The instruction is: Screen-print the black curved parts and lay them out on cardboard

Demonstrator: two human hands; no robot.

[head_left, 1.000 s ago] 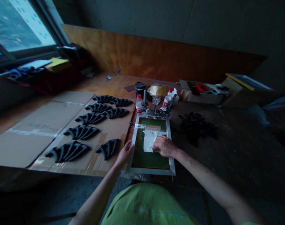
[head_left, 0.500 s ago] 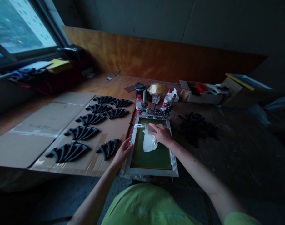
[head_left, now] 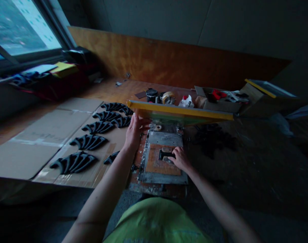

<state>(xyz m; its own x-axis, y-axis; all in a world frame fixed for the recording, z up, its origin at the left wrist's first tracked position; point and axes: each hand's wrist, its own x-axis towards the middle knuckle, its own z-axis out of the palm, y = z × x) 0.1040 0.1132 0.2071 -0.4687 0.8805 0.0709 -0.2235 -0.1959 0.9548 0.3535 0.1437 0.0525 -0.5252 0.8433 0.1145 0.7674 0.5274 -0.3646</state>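
Note:
The screen-printing frame (head_left: 184, 109) is tilted up, its yellow-edged front rail raised toward me. At its left end my left hand (head_left: 133, 133) grips it, with some fingers hidden behind the rail. Below lies a grey metal base plate (head_left: 164, 137) bearing a wooden board (head_left: 156, 167). On that board is a black handle-shaped part (head_left: 165, 155), pinched at its right end by my right hand (head_left: 181, 159). Several similar black curved parts (head_left: 89, 143) lie in overlapping fans on cardboard to the left.
A dark heap of black parts (head_left: 214, 140) lies on the right of the table. Behind the frame stand a black tub (head_left: 151, 94), a tape roll (head_left: 168, 98) and a white jug-like container (head_left: 186, 102). An open box (head_left: 220, 105) holds tools farther right.
The frame has swung up from lying flat, exposing the base plate. My right hand has left the scraper and white ink and moved down to the black part. My left hand has moved up.

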